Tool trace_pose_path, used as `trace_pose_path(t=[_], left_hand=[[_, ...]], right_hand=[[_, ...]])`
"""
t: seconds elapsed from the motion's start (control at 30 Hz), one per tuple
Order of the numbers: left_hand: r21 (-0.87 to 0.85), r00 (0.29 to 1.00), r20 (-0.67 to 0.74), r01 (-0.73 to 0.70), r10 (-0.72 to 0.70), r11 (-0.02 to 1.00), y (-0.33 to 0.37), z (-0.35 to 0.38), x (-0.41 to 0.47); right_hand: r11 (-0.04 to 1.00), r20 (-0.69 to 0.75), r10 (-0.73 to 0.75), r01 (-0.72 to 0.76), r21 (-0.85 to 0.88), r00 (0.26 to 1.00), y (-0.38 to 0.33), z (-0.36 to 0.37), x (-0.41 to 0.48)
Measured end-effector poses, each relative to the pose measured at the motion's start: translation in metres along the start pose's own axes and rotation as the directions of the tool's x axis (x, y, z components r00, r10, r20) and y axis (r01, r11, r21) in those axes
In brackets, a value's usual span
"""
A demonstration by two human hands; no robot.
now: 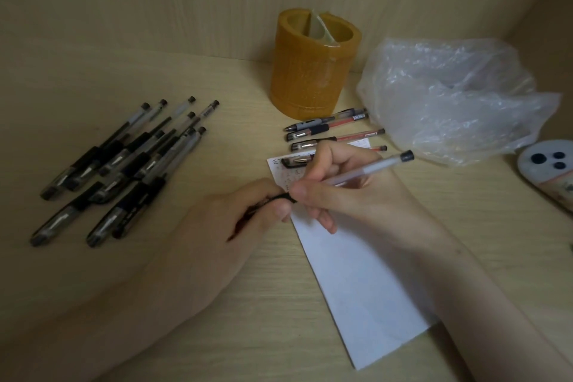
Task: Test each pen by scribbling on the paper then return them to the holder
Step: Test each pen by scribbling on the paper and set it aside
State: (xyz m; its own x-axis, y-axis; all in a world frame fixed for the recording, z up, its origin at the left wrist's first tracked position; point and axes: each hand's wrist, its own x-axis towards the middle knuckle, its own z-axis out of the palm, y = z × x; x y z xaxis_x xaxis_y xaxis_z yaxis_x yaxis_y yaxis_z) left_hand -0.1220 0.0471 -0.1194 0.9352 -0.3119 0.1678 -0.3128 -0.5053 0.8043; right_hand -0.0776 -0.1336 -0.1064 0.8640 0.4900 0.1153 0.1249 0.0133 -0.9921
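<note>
The right hand (338,183) grips a clear pen (366,170) over the paper (356,282) on the tabletop (217,304); the left hand (223,226) pinches its dark tip end. Handwriting at the paper's top is unreadable. The holder (313,71) stands behind.

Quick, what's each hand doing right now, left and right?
Left hand: closed, pinching a dark cap-like piece at the pen's tip end; exactly what it is cannot be told.
Right hand: closed on the pen, above the paper.

Dim, warm, soft-focus view; wide-angle bending at edges, faint shadows.
</note>
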Motion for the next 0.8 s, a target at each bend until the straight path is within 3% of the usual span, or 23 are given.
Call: trace_pose_path(t=[0.1,0.27,0.37,0.53,0.8], left_hand=[[-0.045,0.999,-0.028,0.024,-0.025,0.999,-0.005,0.001,0.002],[0.063,0.999,-0.034,0.019,-0.017,0.998,-0.008,-0.003,0.001],[0.189,0.996,0.027,-0.084,0.081,0.978,-0.010,-0.001,0.000],[0.125,0.983,0.103,-0.161,0.149,0.979,-0.010,0.006,-0.002],[0.170,0.991,0.091,-0.116,0.102,0.979,-0.014,0.006,-0.002]], right_hand=[[1.000,0.004,-0.003,0.003,0.012,1.000,-0.001,-0.003,0.000],[0.930,-0.242,0.086,0.009,0.369,0.966,0.001,-0.020,0.008],[0.969,-0.344,0.131,-0.047,0.241,0.930,0.005,-0.023,0.008],[0.985,-0.547,0.052,-0.133,-0.110,0.835,0.011,-0.006,0.007],[0.947,-0.620,-0.091,-0.124,-0.296,0.780,0.025,-0.002,0.011]])
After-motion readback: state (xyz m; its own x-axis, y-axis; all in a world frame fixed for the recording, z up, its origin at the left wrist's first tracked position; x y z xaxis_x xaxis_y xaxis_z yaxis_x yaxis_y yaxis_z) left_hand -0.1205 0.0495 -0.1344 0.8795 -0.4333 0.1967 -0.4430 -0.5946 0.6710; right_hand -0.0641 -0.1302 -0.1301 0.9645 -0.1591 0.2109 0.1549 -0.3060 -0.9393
